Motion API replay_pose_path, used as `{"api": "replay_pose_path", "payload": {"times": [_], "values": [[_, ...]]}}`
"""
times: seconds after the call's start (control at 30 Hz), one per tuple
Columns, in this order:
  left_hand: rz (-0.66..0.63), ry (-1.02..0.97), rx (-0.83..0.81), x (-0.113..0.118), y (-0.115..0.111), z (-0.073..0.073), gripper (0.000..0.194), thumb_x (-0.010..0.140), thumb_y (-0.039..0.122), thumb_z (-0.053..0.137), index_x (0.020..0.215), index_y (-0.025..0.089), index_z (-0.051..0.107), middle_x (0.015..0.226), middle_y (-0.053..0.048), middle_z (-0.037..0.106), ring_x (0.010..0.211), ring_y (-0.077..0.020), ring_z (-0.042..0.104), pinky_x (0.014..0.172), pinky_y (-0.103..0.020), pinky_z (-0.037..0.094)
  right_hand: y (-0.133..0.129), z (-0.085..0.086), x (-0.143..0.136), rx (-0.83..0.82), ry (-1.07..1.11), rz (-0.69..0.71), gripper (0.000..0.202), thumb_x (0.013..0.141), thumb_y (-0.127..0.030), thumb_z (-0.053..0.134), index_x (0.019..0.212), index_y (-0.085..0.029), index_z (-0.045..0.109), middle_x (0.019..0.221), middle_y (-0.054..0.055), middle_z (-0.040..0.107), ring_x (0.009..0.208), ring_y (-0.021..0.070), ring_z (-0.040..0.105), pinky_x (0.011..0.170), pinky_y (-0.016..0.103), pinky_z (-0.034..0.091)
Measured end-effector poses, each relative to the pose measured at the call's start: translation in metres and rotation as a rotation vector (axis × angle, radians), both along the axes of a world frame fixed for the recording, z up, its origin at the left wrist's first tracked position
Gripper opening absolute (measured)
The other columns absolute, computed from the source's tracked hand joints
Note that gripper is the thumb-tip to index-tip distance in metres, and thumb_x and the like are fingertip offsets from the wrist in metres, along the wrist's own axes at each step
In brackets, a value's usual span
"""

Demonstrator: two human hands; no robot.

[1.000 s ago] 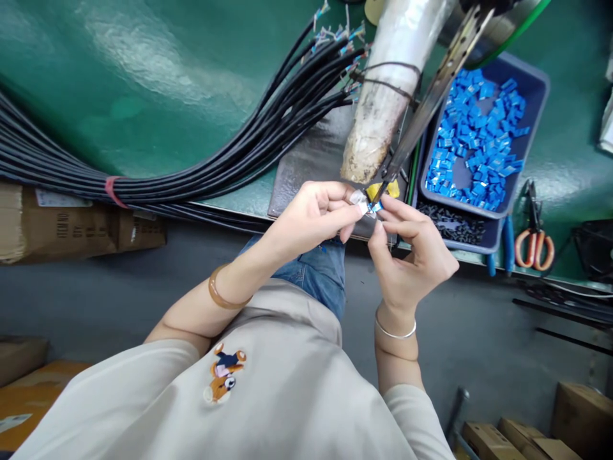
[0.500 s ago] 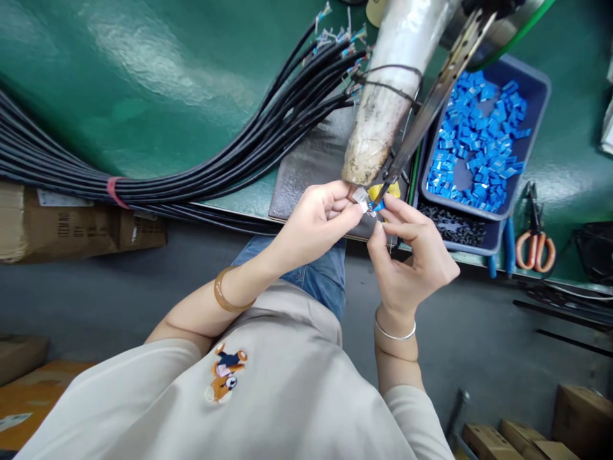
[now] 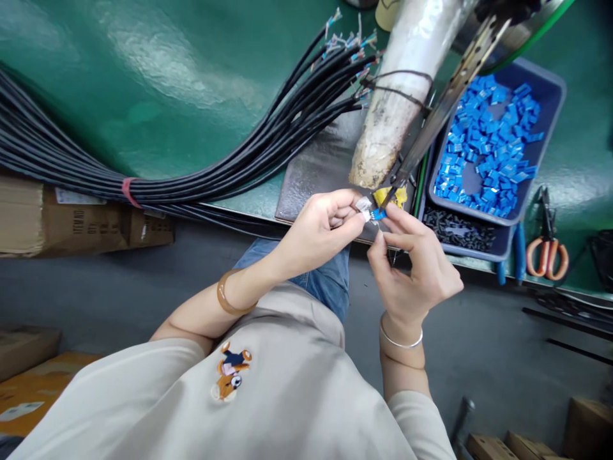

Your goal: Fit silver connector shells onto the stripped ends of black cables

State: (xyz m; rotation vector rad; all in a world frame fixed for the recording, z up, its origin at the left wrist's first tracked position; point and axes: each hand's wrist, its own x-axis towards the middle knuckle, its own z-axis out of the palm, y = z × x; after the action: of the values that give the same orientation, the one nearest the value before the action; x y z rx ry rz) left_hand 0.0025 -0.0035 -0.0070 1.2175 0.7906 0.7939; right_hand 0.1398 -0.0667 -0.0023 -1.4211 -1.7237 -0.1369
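My left hand [image 3: 318, 223] is closed, thumb and forefinger pinched at a small blue connector piece [image 3: 378, 214]. Whitish bits [image 3: 364, 206] show at these fingertips; I cannot tell whether they are wraps or part of the work. Thumb and forefinger of my right hand [image 3: 407, 252] pinch a thin silvery wire [image 3: 380, 227], seemingly solder wire, just below the blue piece. A slim dark metal arm [image 3: 421, 144] slants down, its narrow tip meeting the blue piece between my hands. Behind that tip lies something yellow [image 3: 390, 195]. Fingers hide the exact contact.
A wide whitish hose [image 3: 397, 96] hangs close above my hands. Black cables [image 3: 230, 160] with stripped ends lie left. At right are a tray [image 3: 550, 96] of blue pieces, a lower tray [image 3: 498, 252] of small black parts and orange-handled pliers [image 3: 546, 255]. A dark mat [image 3: 306, 185] lies underneath.
The whole view has shifted slightly, so the bench things sit a little farther right. Both hands keep the same pinch at the blue piece.
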Motion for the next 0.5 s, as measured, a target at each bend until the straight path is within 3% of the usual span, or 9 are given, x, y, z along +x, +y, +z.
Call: {"api": "replay_pose_path", "payload": {"times": [0.2,0.33,0.4,0.5], "values": [[0.024,-0.002,0.020,0.004,0.002,0.000,0.013,0.088,0.023,0.054,0.077,0.016,0.053,0.057,0.005,0.037,0.049,-0.0044,0.032,0.047,-0.019,0.026,0.002,0.004,0.004,-0.030,-0.019,0.026,0.014,0.082,-0.009,0.062,0.088,-0.022,0.061,0.113,0.003,0.072,0.094,0.0178,0.073,0.080,0.032,0.064],[-0.014,0.034,0.049,-0.001,0.001,0.002,0.012,0.088,0.022,0.053,0.078,0.016,0.055,0.055,0.006,0.039,0.047,-0.0044,0.034,0.046,-0.019,0.026,-0.001,0.008,0.006,-0.087,0.081,0.017,0.012,0.081,-0.010,0.064,0.086,-0.020,0.062,0.105,0.004,0.074,0.090,0.0183,0.073,0.077,0.033,0.063],[-0.142,0.084,0.094,-0.008,-0.002,0.003,0.012,0.088,0.022,0.054,0.080,0.015,0.059,0.054,0.006,0.044,0.047,-0.0047,0.037,0.046,-0.019,0.028,-0.003,0.009,0.007,-0.096,0.183,-0.039,0.012,0.080,-0.011,0.066,0.086,-0.020,0.061,0.096,0.003,0.075,0.087,0.0192,0.074,0.075,0.035,0.063],[-0.489,0.178,0.211,-0.021,-0.010,0.002,0.014,0.085,0.023,0.059,0.088,0.014,0.069,0.063,0.001,0.063,0.053,-0.0067,0.052,0.052,-0.018,0.038,-0.004,0.008,0.013,0.026,0.329,-0.117,0.011,0.081,-0.013,0.066,0.086,-0.020,0.059,0.085,0.001,0.073,0.074,0.0182,0.073,0.062,0.032,0.062]]}}
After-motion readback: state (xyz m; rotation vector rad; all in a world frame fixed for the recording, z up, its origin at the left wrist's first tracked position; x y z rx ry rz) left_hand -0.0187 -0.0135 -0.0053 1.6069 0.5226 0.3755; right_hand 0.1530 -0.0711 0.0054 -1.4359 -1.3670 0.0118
